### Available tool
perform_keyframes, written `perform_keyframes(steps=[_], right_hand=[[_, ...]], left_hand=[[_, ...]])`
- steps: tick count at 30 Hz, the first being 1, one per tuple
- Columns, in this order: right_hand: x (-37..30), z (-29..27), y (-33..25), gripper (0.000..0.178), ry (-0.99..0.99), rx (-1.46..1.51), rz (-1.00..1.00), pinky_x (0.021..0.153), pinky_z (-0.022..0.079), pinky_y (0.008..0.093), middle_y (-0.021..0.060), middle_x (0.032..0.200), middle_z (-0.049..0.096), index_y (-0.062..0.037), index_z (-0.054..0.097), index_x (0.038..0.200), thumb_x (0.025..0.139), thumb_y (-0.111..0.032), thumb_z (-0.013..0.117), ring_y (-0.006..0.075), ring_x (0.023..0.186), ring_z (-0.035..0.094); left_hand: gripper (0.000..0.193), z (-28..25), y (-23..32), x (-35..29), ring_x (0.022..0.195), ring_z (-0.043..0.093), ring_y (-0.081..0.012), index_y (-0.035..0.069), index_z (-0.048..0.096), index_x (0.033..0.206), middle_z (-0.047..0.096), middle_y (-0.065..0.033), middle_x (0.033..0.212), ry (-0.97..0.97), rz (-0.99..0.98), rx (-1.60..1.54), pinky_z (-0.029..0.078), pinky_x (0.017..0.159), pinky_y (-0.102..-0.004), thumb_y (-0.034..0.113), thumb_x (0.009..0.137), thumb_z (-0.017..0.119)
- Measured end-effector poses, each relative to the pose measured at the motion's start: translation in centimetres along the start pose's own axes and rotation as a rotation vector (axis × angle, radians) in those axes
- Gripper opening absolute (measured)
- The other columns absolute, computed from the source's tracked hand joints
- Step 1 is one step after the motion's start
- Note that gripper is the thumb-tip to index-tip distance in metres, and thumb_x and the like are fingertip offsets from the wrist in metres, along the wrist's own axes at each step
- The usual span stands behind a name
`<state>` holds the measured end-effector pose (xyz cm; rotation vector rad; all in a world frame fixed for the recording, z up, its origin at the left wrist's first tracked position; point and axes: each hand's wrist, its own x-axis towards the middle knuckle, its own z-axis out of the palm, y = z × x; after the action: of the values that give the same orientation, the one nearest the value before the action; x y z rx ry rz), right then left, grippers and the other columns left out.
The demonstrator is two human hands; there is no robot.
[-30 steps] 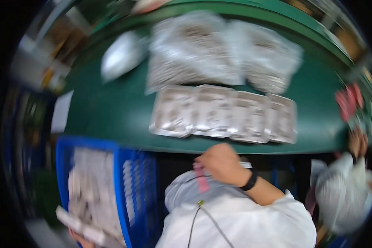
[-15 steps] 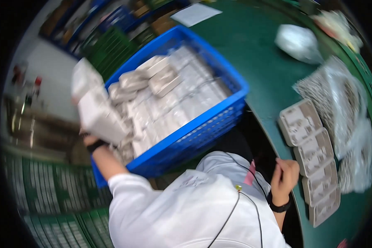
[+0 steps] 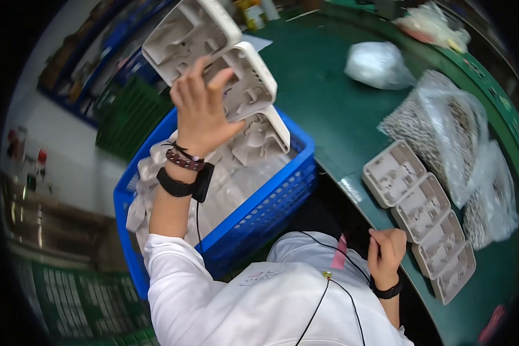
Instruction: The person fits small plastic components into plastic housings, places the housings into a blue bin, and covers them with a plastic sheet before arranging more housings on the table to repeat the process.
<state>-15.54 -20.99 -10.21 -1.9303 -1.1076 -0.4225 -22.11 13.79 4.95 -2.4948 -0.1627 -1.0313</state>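
My left hand (image 3: 205, 112) is raised over the blue basket, fingers gripping a row of off-white plastic housings (image 3: 251, 78). Three of these hollow boxes show, tilted, with their moulded insides in view. Below them the blue perforated basket (image 3: 274, 187) is filled with more pale housings, some under clear plastic. By the bench edge, my right hand (image 3: 388, 251) is closed with its fingers curled; whatever it may hold is hidden. Just right of it, several similar housings (image 3: 424, 199) lie open side up in a slanting row on the green bench (image 3: 323, 81).
Clear bags of small grey parts (image 3: 444, 132) lie beyond the row of housings. A white plastic bundle (image 3: 379, 64) rests farther back on the bench. A green crate (image 3: 135, 115) stands behind the basket, and stacked green crates (image 3: 69, 294) are at lower left.
My left hand has swung from the basket's left side up and right across it, carrying the housings, whose hollow sides now show. My right hand stays curled by the bench edge.
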Motion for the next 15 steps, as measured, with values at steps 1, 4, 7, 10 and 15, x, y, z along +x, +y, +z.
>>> perform_keyframes(steps=[1,4,7,10,15], right_hand=[[0.0,-0.3,-0.2,0.021,0.029,-0.010,-0.004,0.062,0.034,0.0340,0.0068,0.071,0.053,-0.0047,0.058,0.087,0.068,0.004,0.057,0.0237,0.064,0.050],[-0.9,-2.0,-0.3,0.022,0.095,-0.064,0.008,0.063,0.034,0.0343,0.0060,0.070,0.052,-0.0051,0.058,0.087,0.067,0.004,0.058,0.0228,0.063,0.049],[-3.5,-3.7,0.2,0.018,0.162,-0.220,0.145,0.066,0.034,0.0344,0.0086,0.071,0.050,-0.0034,0.057,0.085,0.070,0.005,0.055,0.0250,0.067,0.046],[-6.5,-4.9,0.4,0.017,0.244,-0.373,0.264,0.066,0.033,0.0339,0.0080,0.071,0.051,-0.0037,0.057,0.086,0.071,0.004,0.055,0.0245,0.067,0.046],[-9.0,-4.6,1.2,0.015,0.311,-0.590,0.275,0.066,0.033,0.0333,0.0078,0.070,0.051,-0.0045,0.058,0.087,0.072,0.001,0.056,0.0247,0.066,0.047]], left_hand=[[0.086,1.0,1.0,1.6,0.114,0.034,-0.0316,0.019,0.031,0.124,0.032,-0.0141,0.124,0.021,0.034,-0.039,0.025,0.095,-0.0474,0.025,0.050,0.076],[0.082,3.8,3.9,6.4,0.112,0.033,-0.0332,0.021,0.036,0.120,0.032,-0.0138,0.123,0.181,0.138,-0.065,0.025,0.090,-0.0482,0.030,0.049,0.075],[0.080,6.2,7.4,9.3,0.111,0.033,-0.0334,0.020,0.037,0.119,0.033,-0.0138,0.122,0.221,0.085,-0.181,0.025,0.090,-0.0482,0.031,0.049,0.074],[0.079,8.4,10.1,10.2,0.110,0.033,-0.0338,0.020,0.037,0.119,0.033,-0.0143,0.121,0.180,0.027,-0.255,0.025,0.090,-0.0484,0.033,0.050,0.073],[0.080,11.4,11.7,9.6,0.111,0.032,-0.0352,0.018,0.037,0.120,0.033,-0.0166,0.120,-0.038,-0.091,-0.309,0.024,0.091,-0.0496,0.035,0.051,0.073]])
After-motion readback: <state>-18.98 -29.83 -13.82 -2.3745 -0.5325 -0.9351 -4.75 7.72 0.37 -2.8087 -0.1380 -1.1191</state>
